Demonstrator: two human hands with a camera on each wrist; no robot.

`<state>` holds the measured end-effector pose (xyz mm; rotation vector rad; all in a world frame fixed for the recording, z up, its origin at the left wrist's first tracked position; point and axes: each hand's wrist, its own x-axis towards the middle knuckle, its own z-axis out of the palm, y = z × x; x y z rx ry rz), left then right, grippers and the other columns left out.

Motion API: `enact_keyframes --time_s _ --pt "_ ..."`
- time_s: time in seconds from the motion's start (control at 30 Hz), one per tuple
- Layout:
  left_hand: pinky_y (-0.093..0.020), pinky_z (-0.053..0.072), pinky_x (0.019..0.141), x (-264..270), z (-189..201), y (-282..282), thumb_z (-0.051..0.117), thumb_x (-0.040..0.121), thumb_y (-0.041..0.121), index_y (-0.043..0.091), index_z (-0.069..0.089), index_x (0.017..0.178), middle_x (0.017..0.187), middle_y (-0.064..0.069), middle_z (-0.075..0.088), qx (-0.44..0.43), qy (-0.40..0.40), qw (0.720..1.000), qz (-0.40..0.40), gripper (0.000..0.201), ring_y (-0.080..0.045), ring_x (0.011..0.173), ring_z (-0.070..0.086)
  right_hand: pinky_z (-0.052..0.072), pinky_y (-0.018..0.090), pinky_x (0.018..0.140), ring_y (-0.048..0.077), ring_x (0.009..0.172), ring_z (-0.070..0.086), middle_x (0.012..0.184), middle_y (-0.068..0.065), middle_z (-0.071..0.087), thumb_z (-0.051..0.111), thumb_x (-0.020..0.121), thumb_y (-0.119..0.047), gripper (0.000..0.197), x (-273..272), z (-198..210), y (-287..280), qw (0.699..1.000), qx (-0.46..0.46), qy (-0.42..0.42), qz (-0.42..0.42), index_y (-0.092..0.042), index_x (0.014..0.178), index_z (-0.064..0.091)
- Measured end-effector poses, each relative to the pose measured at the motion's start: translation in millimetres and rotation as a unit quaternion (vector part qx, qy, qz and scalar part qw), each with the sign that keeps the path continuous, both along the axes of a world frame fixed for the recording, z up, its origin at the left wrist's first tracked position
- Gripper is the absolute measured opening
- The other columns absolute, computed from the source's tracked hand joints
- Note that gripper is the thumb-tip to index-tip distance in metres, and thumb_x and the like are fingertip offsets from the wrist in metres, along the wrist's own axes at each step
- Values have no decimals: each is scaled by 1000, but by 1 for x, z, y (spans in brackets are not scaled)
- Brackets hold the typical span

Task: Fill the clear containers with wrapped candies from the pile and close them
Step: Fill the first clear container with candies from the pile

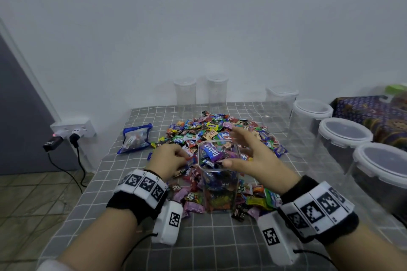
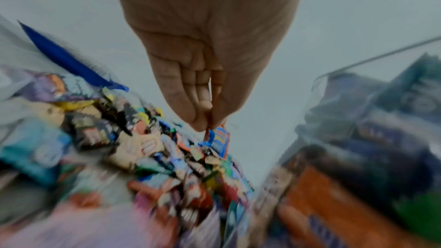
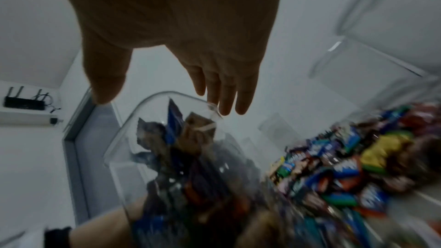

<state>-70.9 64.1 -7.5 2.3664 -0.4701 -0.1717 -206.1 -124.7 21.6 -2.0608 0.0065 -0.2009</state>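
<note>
A tall clear square container [image 1: 220, 191] stands in the candy pile [image 1: 211, 130], packed to the brim with wrapped candies and with no lid on. My left hand [image 1: 174, 158] is just left of its rim and pinches a small blue and red wrapped candy [image 2: 218, 138] between thumb and fingers. My right hand [image 1: 248, 149] hovers open at the container's right rim, thumb at the near edge and fingers spread toward the pile. In the right wrist view the straight fingers [image 3: 225, 101] reach over the open container [image 3: 167, 139].
Two empty lidded clear jars [image 1: 185, 97] stand at the back by the wall. More clear containers with white lids [image 1: 343, 132] line the right side. A blue zip bag [image 1: 135, 138] lies left of the pile. A wall socket with plugs [image 1: 72, 132] sits beyond the table's left edge.
</note>
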Motion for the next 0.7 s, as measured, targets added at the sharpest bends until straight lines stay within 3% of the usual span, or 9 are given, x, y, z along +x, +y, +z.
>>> enact_keyframes --time_s 0.07,0.17,0.27,0.37,0.43,0.5,0.57,0.7 --pt "-35 56 72 -2 14 3 65 83 2 20 65 72 80 -4 68 -81 -7 996 20 21 -21 75 65 35 23 105 1 125 41 139 -16 35 76 56 -54 115 -1 -10 0 998 36 36 25 -29 148 12" --pt "-26 52 63 -9 41 4 64 84 2 18 64 75 74 -4 65 -200 -18 979 24 18 -17 67 62 40 15 99 -7 115 49 133 -19 40 85 62 -37 118 2 -23 2 994 88 51 46 -29 147 4" --pt "-14 47 54 -19 65 -2 63 85 0 16 66 77 69 -3 65 -246 -14 969 -17 18 -4 56 60 46 22 97 0 110 58 130 -9 52 87 63 -27 95 7 -30 3 992 109 44 50 -30 137 27" --pt "-16 52 60 -34 76 -16 63 84 -2 17 67 77 71 -4 67 -229 -3 969 -91 21 -3 58 62 49 15 82 -2 102 61 120 -7 58 81 68 -9 66 7 -28 3 990 125 34 50 -35 114 41" --pt "-24 55 68 -41 74 -25 64 83 0 22 67 76 75 -3 68 -195 -21 973 -124 24 -9 67 65 50 18 83 2 103 62 119 -6 59 82 68 -9 66 7 -30 3 990 129 28 47 -34 113 42" --pt "-30 56 75 -44 68 -31 66 82 3 28 67 76 78 -2 70 -160 -50 977 -134 26 -13 73 66 51 25 89 7 105 62 118 -4 61 85 62 -19 71 7 -31 3 991 129 17 39 -34 116 42" --pt "-30 56 78 -47 63 -33 66 82 5 30 66 78 80 0 71 -158 -55 977 -135 26 -12 77 67 50 34 94 11 106 63 118 -3 62 85 57 -28 77 7 -33 3 991 129 12 34 -34 120 41" --pt "-26 54 80 -50 60 -32 69 82 7 27 68 84 81 5 70 -215 -59 968 -114 19 -8 77 66 48 42 98 12 108 62 119 -2 62 85 62 -23 76 8 -35 1 991 130 10 38 -37 121 41"
